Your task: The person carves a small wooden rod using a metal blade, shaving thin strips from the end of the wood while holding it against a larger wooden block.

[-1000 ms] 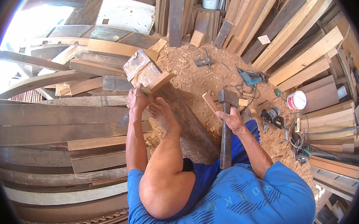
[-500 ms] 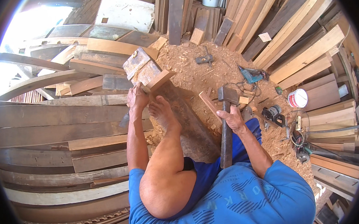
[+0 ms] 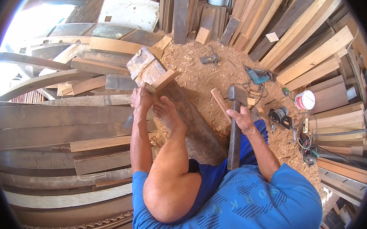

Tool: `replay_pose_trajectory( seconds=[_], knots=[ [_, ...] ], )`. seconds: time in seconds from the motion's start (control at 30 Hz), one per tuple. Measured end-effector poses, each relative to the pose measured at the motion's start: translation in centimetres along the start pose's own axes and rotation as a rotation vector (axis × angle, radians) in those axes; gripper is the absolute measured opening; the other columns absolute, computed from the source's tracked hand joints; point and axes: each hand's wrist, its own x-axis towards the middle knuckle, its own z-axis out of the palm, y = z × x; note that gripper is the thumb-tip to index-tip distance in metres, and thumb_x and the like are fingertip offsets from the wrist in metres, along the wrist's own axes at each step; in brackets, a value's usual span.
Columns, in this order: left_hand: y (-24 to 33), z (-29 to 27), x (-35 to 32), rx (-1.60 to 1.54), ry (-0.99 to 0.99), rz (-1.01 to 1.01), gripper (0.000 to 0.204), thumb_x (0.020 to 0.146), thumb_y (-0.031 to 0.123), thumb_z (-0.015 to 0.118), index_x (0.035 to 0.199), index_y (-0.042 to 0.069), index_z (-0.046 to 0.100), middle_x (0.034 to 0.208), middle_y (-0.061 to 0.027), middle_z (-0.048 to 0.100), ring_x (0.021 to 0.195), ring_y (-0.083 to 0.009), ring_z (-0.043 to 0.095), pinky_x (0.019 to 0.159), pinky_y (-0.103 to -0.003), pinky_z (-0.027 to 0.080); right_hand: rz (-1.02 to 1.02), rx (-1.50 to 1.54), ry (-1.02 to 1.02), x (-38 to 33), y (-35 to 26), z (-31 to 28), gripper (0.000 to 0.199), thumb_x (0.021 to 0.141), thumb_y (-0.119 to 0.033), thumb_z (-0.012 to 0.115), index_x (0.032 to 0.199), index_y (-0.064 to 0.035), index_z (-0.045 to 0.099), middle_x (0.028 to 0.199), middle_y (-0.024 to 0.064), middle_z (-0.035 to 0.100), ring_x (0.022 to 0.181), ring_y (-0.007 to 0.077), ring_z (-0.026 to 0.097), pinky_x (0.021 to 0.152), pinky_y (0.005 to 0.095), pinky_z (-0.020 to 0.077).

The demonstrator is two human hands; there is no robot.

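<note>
My left hand (image 3: 141, 101) is closed around a chisel. Its round handle end (image 3: 150, 89) shows above the fist and its grey blade (image 3: 128, 122) sticks out beside the wrist. Next to that fist, a small wooden block (image 3: 165, 79) lies across a thick, worn beam (image 3: 201, 132). My bare foot (image 3: 167, 114) rests on the beam close to the block. My right hand (image 3: 242, 119) grips a hammer (image 3: 233, 147) with a dark, square head (image 3: 237, 94), head up, handle toward my lap. A short wood strip (image 3: 219, 103) juts from the same hand, beside the hammer.
Long boards (image 3: 60, 135) are stacked on the left, with more planks (image 3: 295, 30) at the right. Wood shavings (image 3: 193, 68) cover the floor. On them lie a hand plane (image 3: 209, 59), a teal power drill (image 3: 256, 75), a corded power tool (image 3: 279, 114) and cables. A white bucket (image 3: 304, 100) stands at right.
My right hand has shifted slightly to the right and up with the hammer and the wood strip. The left hand, block and foot stay nearly where they were.
</note>
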Motion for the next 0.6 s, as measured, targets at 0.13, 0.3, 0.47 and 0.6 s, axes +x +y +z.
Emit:
replay_pose_trajectory(
  seconds=[0.13, 0.3, 0.47, 0.6],
  knots=[
    [0.4, -2.4, -1.0, 0.07, -0.118, 0.022, 0.043, 0.071, 0.046, 0.071, 0.095, 0.01, 0.071, 0.097, -0.0213, 0.07, 0.092, -0.0374, 0.067, 0.081, -0.045, 0.054, -0.056, 0.012, 0.109, 0.0, 0.4, -1.6, 0.035, 0.077, -0.028, 0.078, 0.094, -0.0042, 0.06, 0.075, -0.0006, 0.055, 0.064, 0.0081, 0.052, 0.054, 0.0264, 0.0424],
    [3.3, -2.9, 0.8, 0.2, -0.021, 0.39, 0.016, 0.075, 0.014, 0.064, 0.09, 0.011, 0.063, 0.088, -0.0072, 0.069, 0.089, -0.0298, 0.061, 0.075, -0.043, 0.049, 0.029, 0.053, 0.192, -1.4, 0.8, -5.2, 0.031, 0.08, -0.025, 0.076, 0.096, -0.0043, 0.06, 0.082, -0.0016, 0.056, 0.072, 0.007, 0.052, 0.061, 0.0254, 0.0432],
    [6.3, -3.9, 4.9, 0.299, 0.126, 0.669, 0.03, 0.077, 0.009, 0.06, 0.107, 0.015, 0.061, 0.098, -0.0047, 0.068, 0.099, -0.0291, 0.059, 0.084, -0.045, 0.047, 0.053, 0.096, 0.252, -2.0, 2.3, -6.9, 0.031, 0.082, -0.022, 0.073, 0.104, -0.0064, 0.059, 0.089, -0.0012, 0.059, 0.083, 0.011, 0.055, 0.073, 0.0301, 0.0451],
    [6.6, -2.6, 7.5, 0.346, 0.313, 0.684, 0.019, 0.081, 0.011, 0.059, 0.099, 0.011, 0.061, 0.096, -0.0111, 0.063, 0.097, -0.0321, 0.058, 0.087, -0.047, 0.042, 0.096, 0.09, 0.293, -3.1, 1.0, -6.5, 0.033, 0.082, -0.023, 0.073, 0.105, -0.0058, 0.059, 0.087, -0.001, 0.058, 0.08, 0.0104, 0.055, 0.069, 0.0286, 0.0451]
  ],
)
